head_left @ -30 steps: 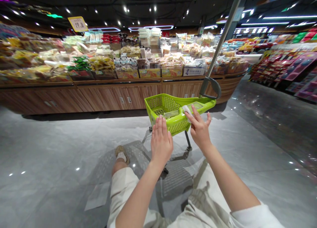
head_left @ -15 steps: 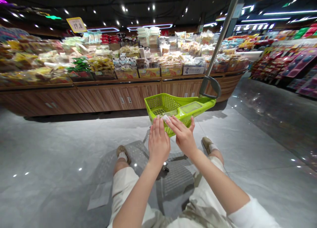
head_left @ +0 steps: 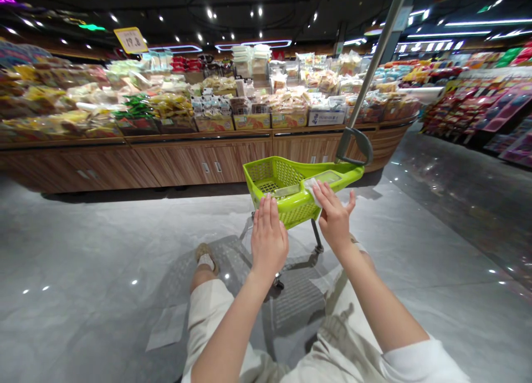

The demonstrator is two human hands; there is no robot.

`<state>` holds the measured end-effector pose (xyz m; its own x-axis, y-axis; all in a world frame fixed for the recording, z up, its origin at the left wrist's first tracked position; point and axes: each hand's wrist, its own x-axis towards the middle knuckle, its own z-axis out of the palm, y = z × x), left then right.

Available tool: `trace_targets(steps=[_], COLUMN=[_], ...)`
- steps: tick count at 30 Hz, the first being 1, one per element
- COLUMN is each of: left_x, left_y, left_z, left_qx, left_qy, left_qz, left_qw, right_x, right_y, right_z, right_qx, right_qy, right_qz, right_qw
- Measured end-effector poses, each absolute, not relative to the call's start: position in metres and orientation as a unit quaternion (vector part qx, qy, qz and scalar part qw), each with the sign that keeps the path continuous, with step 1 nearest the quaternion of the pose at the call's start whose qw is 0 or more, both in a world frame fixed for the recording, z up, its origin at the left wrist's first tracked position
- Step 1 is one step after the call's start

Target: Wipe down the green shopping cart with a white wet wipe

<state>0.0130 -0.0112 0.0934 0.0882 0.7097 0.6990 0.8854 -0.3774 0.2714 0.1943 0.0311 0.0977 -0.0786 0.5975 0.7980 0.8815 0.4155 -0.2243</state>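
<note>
A lime-green shopping cart (head_left: 296, 210) with a perforated basket stands in front of me. My left hand (head_left: 269, 238) rests with fingers stretched out on the cart's near rim, at the left corner. Under the fingers of my right hand (head_left: 334, 221) is a white wipe (head_left: 311, 187), pressed against the near rim beside the clear panel (head_left: 328, 177). The right thumb sticks out, away from the other fingers. Part of the wipe is hidden beneath those fingers.
Behind the cart runs a wood-fronted display counter (head_left: 199, 164) heaped with packaged food. A grey handle (head_left: 354, 144) and a slanting metal pole (head_left: 376, 61) rise at the cart's right end. Snack shelves (head_left: 461, 103) stand far right. My legs straddle the cart's near side.
My right hand has slid rightward along the rim with the white wipe, away from my left hand. The left hand has stayed nearly in place on the rim.
</note>
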Motion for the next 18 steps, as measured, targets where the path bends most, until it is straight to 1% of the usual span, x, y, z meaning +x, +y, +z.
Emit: trace_targets(steps=[3, 6, 12, 15, 18], left_x=[0.013, 0.015, 0.012, 0.009, 0.007], left_y=[-0.012, -0.011, -0.009, -0.009, -0.01], left_z=[0.093, 0.092, 0.089, 0.09, 0.091], left_qx=[-0.73, -0.728, -0.732, -0.731, -0.733], left_qy=[-0.547, -0.547, -0.552, -0.552, -0.55], left_qz=[-0.395, -0.398, -0.384, -0.384, -0.382], left_qw=[0.112, 0.109, 0.112, 0.115, 0.118], right_x=[0.188, 0.168, 0.126, 0.138, 0.172], right_y=[0.029, 0.02, -0.002, 0.001, 0.015], right_z=[0.098, 0.101, 0.104, 0.105, 0.107], right_qx=[-0.526, -0.524, -0.427, -0.408, -0.434], right_qy=[-0.706, -0.719, -0.798, -0.819, -0.801], right_qz=[-0.165, -0.168, -0.16, -0.169, -0.187], right_qw=[0.443, 0.425, 0.395, 0.367, 0.368])
